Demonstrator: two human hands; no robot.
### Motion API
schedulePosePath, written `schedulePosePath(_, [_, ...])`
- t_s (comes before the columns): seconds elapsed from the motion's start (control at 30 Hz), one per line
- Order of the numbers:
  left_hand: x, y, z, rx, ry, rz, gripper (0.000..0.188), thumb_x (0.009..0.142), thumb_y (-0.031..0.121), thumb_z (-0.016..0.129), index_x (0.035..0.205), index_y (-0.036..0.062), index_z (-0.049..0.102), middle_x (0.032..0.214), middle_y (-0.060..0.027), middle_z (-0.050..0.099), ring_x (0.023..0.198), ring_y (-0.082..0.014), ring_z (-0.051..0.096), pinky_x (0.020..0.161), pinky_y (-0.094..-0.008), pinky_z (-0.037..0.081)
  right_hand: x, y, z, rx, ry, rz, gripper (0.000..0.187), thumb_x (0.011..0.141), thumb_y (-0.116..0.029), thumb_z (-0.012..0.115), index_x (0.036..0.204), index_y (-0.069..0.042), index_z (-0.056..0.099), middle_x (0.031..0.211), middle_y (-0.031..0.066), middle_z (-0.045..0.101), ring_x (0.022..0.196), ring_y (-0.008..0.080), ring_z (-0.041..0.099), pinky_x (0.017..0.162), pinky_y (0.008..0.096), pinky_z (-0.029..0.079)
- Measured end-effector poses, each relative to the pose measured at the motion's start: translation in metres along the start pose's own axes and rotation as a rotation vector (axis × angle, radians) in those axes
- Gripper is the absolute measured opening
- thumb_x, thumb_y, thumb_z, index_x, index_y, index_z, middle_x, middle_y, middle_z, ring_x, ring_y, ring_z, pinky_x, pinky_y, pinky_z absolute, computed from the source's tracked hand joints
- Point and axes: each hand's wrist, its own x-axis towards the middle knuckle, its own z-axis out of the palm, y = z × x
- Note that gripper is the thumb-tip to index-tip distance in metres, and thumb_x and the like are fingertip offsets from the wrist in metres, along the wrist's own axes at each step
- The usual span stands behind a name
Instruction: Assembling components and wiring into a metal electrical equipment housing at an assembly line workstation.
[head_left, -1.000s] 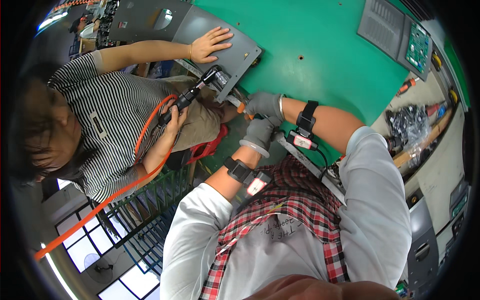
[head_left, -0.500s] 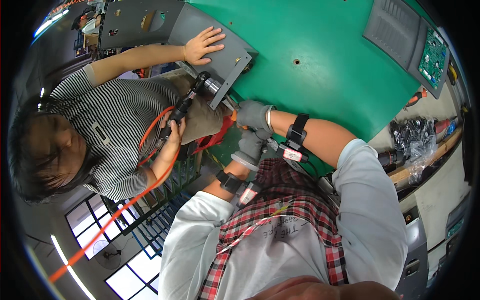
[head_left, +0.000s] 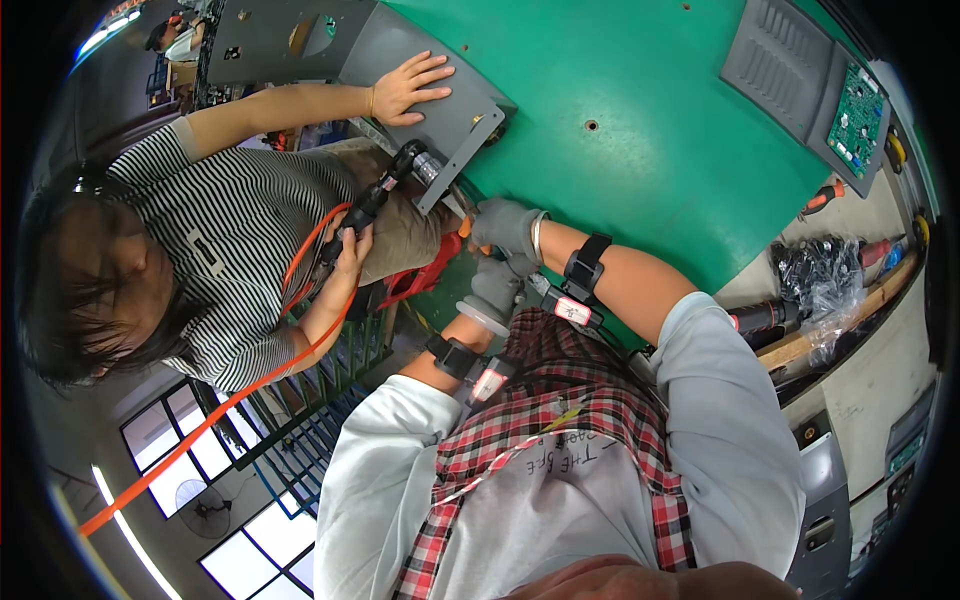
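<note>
The orange-handled tool (head_left: 465,228) is at the left edge of the green bench (head_left: 640,170), just beside the lower corner of a bent sheet-metal panel (head_left: 470,98). Our gloved right hand (head_left: 508,228) has its grip closed around the handle. Our gloved left hand (head_left: 496,284) is directly below it in the view, with curled fingers; whether this grip holds something, we cannot tell. On the panel, a co-worker's flat hand (head_left: 408,92) rests, and the co-worker's other hand (head_left: 350,248) is wrapped around a black ratchet wrench (head_left: 370,205), near an orange hose (head_left: 180,450). Farther to the right, we see a grey vented cover (head_left: 775,60), a green circuit board (head_left: 857,118) and a clear plastic bag (head_left: 838,305).
</note>
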Motion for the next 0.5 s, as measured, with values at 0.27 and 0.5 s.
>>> schedulePosePath(0.27, [0.000, 0.010, -0.005, -0.295, -0.088, -0.246, 0.024, 0.073, 0.006, 0.058, 0.095, 0.0086, 0.050, 0.058, 0.0009, 0.040, 0.045, -0.0087, 0.040, 0.041, -0.0222, 0.034, 0.000, -0.007, -0.004, -0.289, -0.052, -0.131, 0.024, 0.065, -0.021, 0.067, 0.086, -0.008, 0.067, 0.088, 0.0137, 0.064, 0.078, 0.0286, 0.061, 0.067, 0.0347, 0.049])
schedulePosePath(0.5, [-0.005, 0.032, -0.002, -0.533, -0.116, -0.294, 0.023, 0.073, 0.008, 0.058, 0.093, 0.0088, 0.045, 0.064, 0.0006, 0.043, 0.048, -0.0074, 0.038, 0.039, -0.0194, 0.028, 0.001, -0.018, 0.003, -0.701, -0.063, -0.138, 0.018, 0.066, -0.015, 0.064, 0.083, -0.010, 0.068, 0.081, 0.0090, 0.065, 0.074, 0.0270, 0.063, 0.062, 0.0354, 0.050])
